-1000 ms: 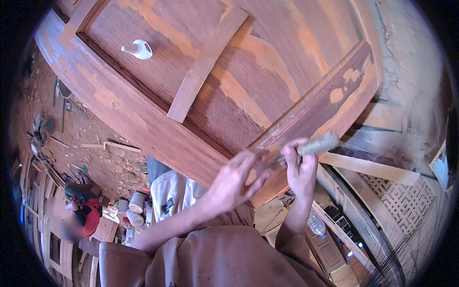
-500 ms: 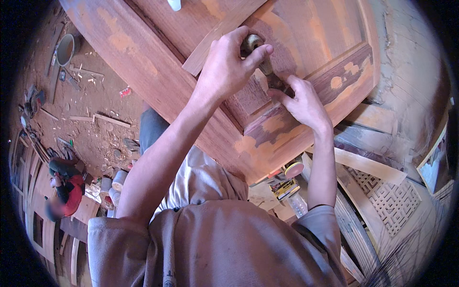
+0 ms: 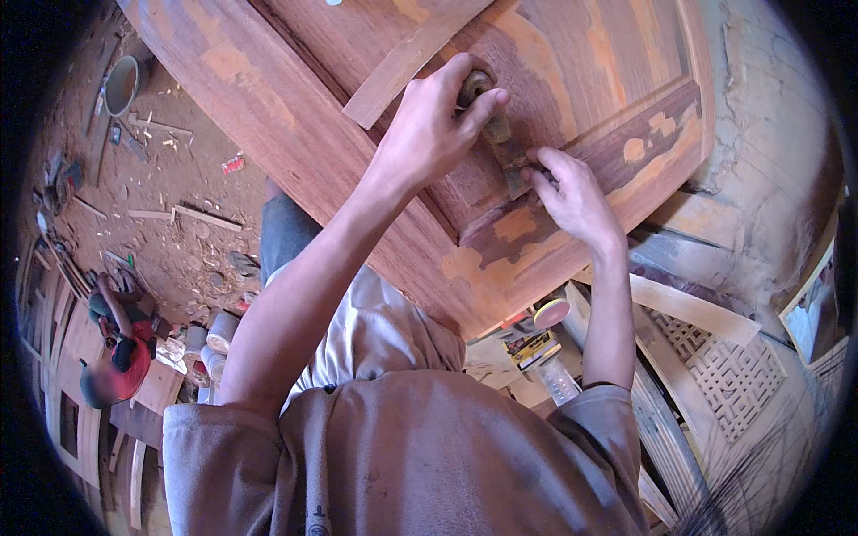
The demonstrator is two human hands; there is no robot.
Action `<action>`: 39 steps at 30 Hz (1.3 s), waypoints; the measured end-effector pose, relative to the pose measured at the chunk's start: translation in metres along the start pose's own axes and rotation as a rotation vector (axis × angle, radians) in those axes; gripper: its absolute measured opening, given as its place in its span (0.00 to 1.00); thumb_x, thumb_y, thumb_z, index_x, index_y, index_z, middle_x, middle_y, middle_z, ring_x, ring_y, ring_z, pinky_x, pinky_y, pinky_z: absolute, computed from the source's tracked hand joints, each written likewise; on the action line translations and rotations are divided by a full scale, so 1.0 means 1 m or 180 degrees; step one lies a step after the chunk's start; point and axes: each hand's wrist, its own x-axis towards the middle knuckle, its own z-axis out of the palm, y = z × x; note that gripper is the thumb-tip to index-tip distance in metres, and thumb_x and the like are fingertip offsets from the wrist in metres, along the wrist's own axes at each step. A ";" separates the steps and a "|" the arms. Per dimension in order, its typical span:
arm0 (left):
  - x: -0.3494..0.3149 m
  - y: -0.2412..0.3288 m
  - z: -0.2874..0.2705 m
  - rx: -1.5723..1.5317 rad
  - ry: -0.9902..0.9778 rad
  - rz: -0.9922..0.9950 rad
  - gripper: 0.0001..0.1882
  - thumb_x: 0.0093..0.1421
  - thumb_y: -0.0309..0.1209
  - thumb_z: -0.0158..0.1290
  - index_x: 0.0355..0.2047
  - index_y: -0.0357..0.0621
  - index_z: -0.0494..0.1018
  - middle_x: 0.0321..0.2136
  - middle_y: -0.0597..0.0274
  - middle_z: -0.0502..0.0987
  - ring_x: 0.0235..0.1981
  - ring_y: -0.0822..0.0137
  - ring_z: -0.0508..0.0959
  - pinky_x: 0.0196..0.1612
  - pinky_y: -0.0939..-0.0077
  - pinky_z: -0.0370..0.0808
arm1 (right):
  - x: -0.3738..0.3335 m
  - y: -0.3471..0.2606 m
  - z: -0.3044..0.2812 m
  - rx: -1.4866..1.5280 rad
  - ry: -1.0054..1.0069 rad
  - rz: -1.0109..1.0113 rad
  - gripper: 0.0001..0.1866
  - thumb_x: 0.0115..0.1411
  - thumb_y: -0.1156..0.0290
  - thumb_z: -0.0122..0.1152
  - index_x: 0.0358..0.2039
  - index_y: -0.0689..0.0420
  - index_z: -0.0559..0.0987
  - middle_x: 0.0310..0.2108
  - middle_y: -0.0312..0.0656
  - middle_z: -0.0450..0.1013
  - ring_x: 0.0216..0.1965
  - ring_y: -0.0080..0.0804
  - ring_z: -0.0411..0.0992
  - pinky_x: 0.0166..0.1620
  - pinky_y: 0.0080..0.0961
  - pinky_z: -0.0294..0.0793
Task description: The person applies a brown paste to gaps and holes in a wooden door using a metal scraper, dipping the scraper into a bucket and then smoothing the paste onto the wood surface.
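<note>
My left hand point(image 3: 438, 116) is closed round the rounded handle of a scraper point(image 3: 497, 130), which looks like a putty knife with a worn, dirty blade. The blade points toward my right hand point(image 3: 572, 192). My right thumb and fingers are curled together beside the blade's edge, seemingly touching it; whatever lies between them is hidden. Both hands are above a reddish-brown panelled wooden door point(image 3: 375, 188) marked with orange filler patches point(image 3: 514, 225). A loose wooden strip point(image 3: 416, 67) lies across the door just beyond my left hand.
Below the door's near edge are a round sanding disc point(image 3: 551, 312), a yellow-black box point(image 3: 531, 349) and a clear bottle point(image 3: 559, 382). A lattice panel point(image 3: 733, 375) leans at right. On the littered ground at left stand a bucket point(image 3: 121, 87) and a person in red point(image 3: 134, 366).
My right fingers have slid back from around the blade to its side, exposing more of it. My left hand has tilted slightly, still holding the scraper. The person in red has moved an arm.
</note>
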 end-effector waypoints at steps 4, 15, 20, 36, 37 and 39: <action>0.000 -0.004 -0.001 0.0034 0.0037 0.0154 0.17 0.64 0.38 0.58 0.45 0.37 0.73 0.32 0.49 0.81 0.34 0.56 0.82 0.41 0.64 0.77 | -0.004 0.002 0.007 -0.0239 0.0049 -0.0161 0.08 0.60 0.76 0.55 0.39 0.65 0.74 0.36 0.57 0.72 0.41 0.60 0.72 0.44 0.46 0.72; -0.002 -0.008 0.000 0.0042 0.0026 0.0032 0.18 0.64 0.39 0.57 0.45 0.36 0.73 0.32 0.50 0.80 0.35 0.59 0.81 0.41 0.66 0.76 | -0.004 0.001 0.013 0.0000 0.0151 -0.0007 0.11 0.62 0.77 0.54 0.45 0.64 0.69 0.42 0.56 0.69 0.46 0.60 0.70 0.49 0.47 0.71; -0.003 -0.012 -0.001 0.0043 0.0067 0.0089 0.19 0.63 0.39 0.58 0.44 0.35 0.72 0.29 0.46 0.79 0.32 0.54 0.82 0.35 0.62 0.77 | -0.004 0.000 0.012 0.0116 0.0042 0.0046 0.11 0.63 0.77 0.54 0.45 0.64 0.68 0.43 0.56 0.69 0.46 0.60 0.70 0.48 0.47 0.71; 0.001 -0.011 0.001 -0.0056 -0.0066 0.0259 0.18 0.65 0.40 0.56 0.44 0.37 0.71 0.30 0.53 0.78 0.32 0.65 0.77 0.39 0.68 0.74 | -0.006 0.012 0.018 0.0063 0.0313 -0.0109 0.10 0.62 0.79 0.54 0.42 0.65 0.68 0.41 0.57 0.69 0.44 0.60 0.69 0.47 0.47 0.70; 0.002 -0.011 0.001 0.0004 -0.0050 0.0265 0.18 0.65 0.41 0.56 0.44 0.37 0.71 0.29 0.54 0.77 0.31 0.65 0.76 0.38 0.68 0.74 | -0.003 0.008 0.017 0.0067 0.0281 -0.0129 0.09 0.61 0.79 0.54 0.42 0.65 0.68 0.41 0.57 0.69 0.44 0.60 0.69 0.47 0.46 0.70; 0.003 -0.012 -0.002 0.0067 -0.0122 0.0124 0.18 0.65 0.41 0.56 0.43 0.37 0.71 0.29 0.54 0.77 0.31 0.66 0.75 0.38 0.68 0.73 | -0.003 0.007 0.016 0.0073 0.0258 -0.0149 0.09 0.61 0.79 0.54 0.42 0.65 0.68 0.40 0.57 0.69 0.45 0.60 0.69 0.47 0.46 0.70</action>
